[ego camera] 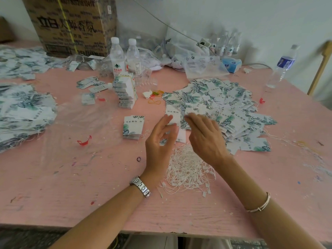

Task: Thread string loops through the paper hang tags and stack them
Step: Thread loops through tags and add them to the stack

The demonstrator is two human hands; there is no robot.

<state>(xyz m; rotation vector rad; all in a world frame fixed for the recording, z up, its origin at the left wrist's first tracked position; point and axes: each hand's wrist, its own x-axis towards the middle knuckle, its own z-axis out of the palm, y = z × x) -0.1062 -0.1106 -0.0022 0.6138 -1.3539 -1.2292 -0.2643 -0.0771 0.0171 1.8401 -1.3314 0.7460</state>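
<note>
Leaf-printed paper hang tags [218, 106] lie spread in a loose heap right of centre on the pink table [71, 186]. A tangle of white string loops [188, 169] sits just in front of the heap. To the left is a small neat stack of tags [133, 127]. My left hand [159, 142] hovers over the near edge of the heap with straight, spread fingers. My right hand [204, 135] hovers beside it, fingers reaching left over the tags. I see nothing gripped in either hand. A single tag [181, 136] lies on the table between them.
A tall leaning tag stack [126, 92] and two water bottles [117, 56] stand behind. More tag heaps [23, 112] cover the left side. A cardboard box [71, 24] is at the back, another bottle [283, 67] far right, and rubber bands [155, 97] lie mid-table.
</note>
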